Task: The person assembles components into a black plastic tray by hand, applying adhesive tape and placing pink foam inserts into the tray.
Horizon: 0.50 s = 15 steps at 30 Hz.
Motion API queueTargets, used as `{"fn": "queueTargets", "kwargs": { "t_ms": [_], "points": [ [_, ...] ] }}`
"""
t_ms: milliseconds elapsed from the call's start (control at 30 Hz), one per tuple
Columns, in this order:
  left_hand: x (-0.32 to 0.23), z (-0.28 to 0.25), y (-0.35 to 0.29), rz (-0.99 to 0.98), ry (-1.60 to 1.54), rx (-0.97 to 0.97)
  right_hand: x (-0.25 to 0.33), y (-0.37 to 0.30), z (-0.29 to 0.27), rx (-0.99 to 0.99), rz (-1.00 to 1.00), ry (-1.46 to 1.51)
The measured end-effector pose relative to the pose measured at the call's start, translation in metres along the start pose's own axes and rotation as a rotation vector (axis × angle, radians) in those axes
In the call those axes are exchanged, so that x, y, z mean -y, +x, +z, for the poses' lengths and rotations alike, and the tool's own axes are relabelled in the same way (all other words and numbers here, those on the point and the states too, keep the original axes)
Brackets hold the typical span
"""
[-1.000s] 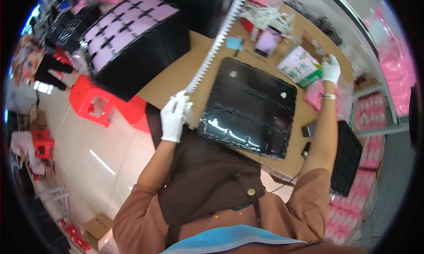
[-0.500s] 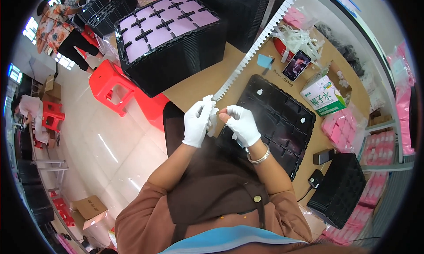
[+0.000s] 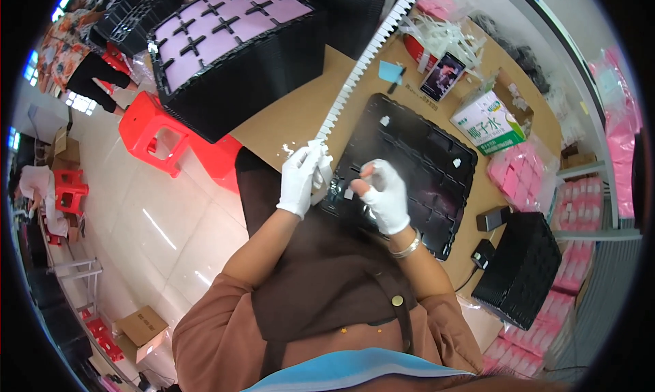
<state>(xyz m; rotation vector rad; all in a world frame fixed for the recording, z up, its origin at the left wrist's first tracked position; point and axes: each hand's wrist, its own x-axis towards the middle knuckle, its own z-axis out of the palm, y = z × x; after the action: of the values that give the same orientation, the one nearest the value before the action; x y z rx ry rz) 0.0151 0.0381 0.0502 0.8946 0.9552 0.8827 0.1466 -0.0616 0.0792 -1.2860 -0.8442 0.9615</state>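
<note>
Two white-gloved hands work in the head view. The left hand (image 3: pixel 300 180) has its grip clamped on the near end of a white toothed strip (image 3: pixel 366 66), which slants toward the far right over the bench (image 3: pixel 286 112). The right hand (image 3: pixel 386 201), thumb and fingertips bare, hovers above the near left part of a black tray (image 3: pixel 416 167), its grip slightly apart; whether anything small sits there cannot be made out. Holding close to the strip's end should steady it, and bare fingertips suit small pieces best. The strip looks thin and flexible, its teeth even. The tray seems glossy moulded plastic with ribs and a rippled rim; small white pieces (image 3: pixel 456 163) lie on it, well apart.
</note>
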Motion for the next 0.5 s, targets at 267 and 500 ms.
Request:
{"fn": "queueTargets", "kwargs": {
  "t_ms": [267, 500],
  "points": [
    [0.041, -0.002, -0.004, 0.046, 0.403, 0.208, 0.008, -0.101, -0.136, -0.522, 0.095, -0.366],
    [0.061, -0.007, -0.007, 0.227, 0.734, 0.267, -0.041, -0.107, -0.170, -0.519, 0.529, -1.225]
  ]
}}
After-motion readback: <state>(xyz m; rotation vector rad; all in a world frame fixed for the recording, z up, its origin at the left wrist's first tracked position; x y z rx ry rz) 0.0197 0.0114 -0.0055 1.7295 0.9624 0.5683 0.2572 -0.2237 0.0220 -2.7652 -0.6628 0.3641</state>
